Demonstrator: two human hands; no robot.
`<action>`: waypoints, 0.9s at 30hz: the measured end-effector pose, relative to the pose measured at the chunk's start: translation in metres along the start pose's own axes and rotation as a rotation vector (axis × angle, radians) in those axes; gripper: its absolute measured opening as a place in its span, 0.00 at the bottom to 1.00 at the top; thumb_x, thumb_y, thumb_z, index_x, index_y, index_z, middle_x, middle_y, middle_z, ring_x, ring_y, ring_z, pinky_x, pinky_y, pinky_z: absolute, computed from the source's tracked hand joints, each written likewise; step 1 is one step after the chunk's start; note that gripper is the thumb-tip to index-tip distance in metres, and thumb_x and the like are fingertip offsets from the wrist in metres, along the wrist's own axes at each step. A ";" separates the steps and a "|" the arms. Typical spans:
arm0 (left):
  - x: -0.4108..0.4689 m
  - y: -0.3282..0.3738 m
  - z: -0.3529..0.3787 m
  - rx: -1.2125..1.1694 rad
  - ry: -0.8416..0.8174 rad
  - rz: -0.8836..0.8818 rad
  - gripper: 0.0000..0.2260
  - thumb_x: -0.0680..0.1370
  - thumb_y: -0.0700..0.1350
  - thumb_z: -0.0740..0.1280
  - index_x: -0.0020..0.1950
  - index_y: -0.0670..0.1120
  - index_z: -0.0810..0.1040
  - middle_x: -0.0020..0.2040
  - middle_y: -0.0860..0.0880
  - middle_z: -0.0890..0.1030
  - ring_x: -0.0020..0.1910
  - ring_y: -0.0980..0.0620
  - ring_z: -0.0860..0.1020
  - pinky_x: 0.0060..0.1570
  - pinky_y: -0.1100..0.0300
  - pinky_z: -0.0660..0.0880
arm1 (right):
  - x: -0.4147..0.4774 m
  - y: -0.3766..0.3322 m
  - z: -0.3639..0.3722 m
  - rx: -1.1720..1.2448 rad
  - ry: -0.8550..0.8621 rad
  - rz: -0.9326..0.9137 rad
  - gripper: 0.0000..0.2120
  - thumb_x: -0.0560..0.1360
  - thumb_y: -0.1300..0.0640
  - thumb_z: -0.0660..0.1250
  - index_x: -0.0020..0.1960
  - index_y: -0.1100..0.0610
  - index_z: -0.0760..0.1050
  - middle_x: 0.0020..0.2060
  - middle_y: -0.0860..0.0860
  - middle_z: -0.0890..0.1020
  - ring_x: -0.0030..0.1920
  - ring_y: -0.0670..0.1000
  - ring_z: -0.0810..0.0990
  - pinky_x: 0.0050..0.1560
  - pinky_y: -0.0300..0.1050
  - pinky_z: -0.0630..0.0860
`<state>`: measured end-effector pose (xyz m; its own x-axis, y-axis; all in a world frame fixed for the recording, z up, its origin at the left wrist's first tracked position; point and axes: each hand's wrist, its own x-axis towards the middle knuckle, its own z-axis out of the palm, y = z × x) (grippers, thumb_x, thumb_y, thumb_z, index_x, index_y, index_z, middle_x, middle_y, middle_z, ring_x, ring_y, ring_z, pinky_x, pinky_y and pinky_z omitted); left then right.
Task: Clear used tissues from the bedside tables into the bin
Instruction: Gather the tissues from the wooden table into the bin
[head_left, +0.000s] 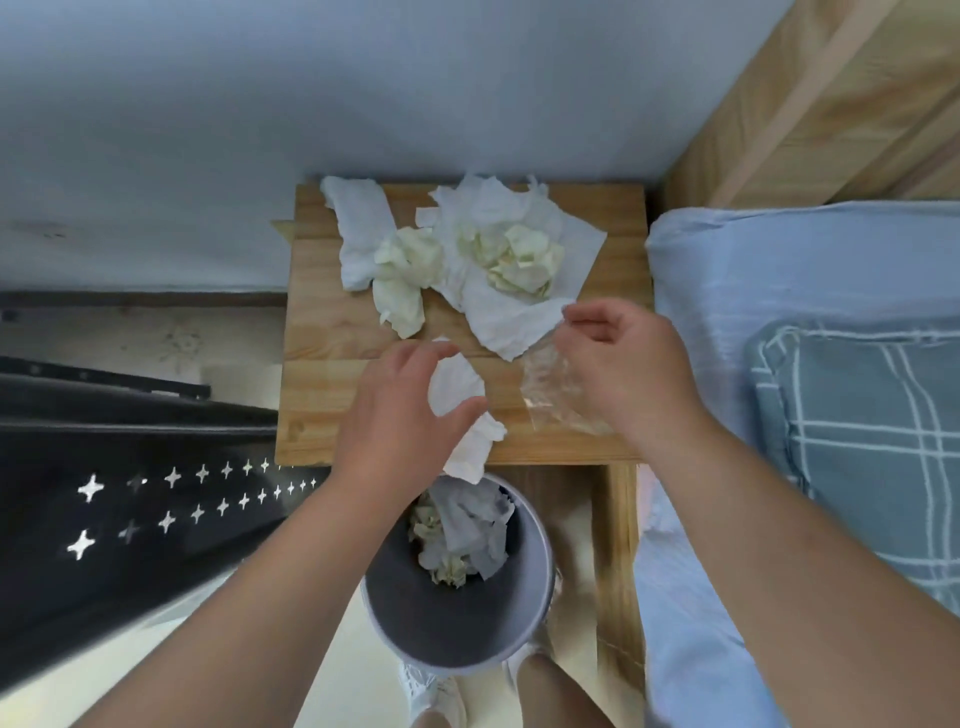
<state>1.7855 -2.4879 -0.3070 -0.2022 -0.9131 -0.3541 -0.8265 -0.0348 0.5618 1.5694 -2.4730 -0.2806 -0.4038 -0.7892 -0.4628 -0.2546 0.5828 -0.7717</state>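
A wooden bedside table (322, 332) carries a heap of crumpled white and yellowish tissues (498, 249) at its back. My left hand (400, 415) curls around a white tissue (457, 389) near the table's front edge, and the tissue's lower end hangs over the edge. My right hand (618, 358) pinches the corner of a large white tissue (514, 322); a clear plastic wrapper (556, 395) lies under that hand. Below the table's front edge stands a grey round bin (535, 571) with several crumpled tissues (462, 535) inside.
A bed with a light blue sheet (727, 291) and a blue checked pillow (872, 447) lies right of the table. A wooden headboard (831, 114) rises at the upper right. A black object with star cut-outs (130, 499) fills the left. My feet (436, 696) stand by the bin.
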 end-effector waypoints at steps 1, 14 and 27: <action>0.005 0.001 -0.001 0.063 -0.038 0.009 0.31 0.75 0.64 0.75 0.77 0.59 0.72 0.78 0.54 0.70 0.79 0.50 0.65 0.65 0.51 0.71 | 0.008 -0.005 0.001 -0.051 0.018 -0.036 0.14 0.78 0.52 0.73 0.64 0.47 0.81 0.50 0.38 0.83 0.48 0.36 0.81 0.43 0.30 0.73; 0.002 -0.033 0.027 0.192 -0.091 0.071 0.15 0.80 0.42 0.72 0.67 0.50 0.84 0.61 0.50 0.80 0.54 0.47 0.78 0.44 0.56 0.72 | -0.016 0.069 0.018 -0.656 0.023 -0.113 0.24 0.81 0.58 0.70 0.76 0.56 0.74 0.79 0.54 0.71 0.80 0.54 0.66 0.77 0.49 0.65; -0.073 -0.038 0.014 -0.619 0.035 -0.271 0.14 0.79 0.42 0.71 0.49 0.64 0.85 0.42 0.62 0.86 0.37 0.66 0.81 0.34 0.73 0.75 | -0.095 0.069 0.017 -0.202 0.111 -0.028 0.11 0.81 0.59 0.66 0.56 0.48 0.84 0.37 0.41 0.84 0.39 0.38 0.79 0.35 0.28 0.70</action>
<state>1.8239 -2.4144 -0.3129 -0.0044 -0.8513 -0.5246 -0.3903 -0.4815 0.7848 1.6053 -2.3616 -0.2974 -0.4849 -0.7863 -0.3830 -0.4336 0.5964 -0.6755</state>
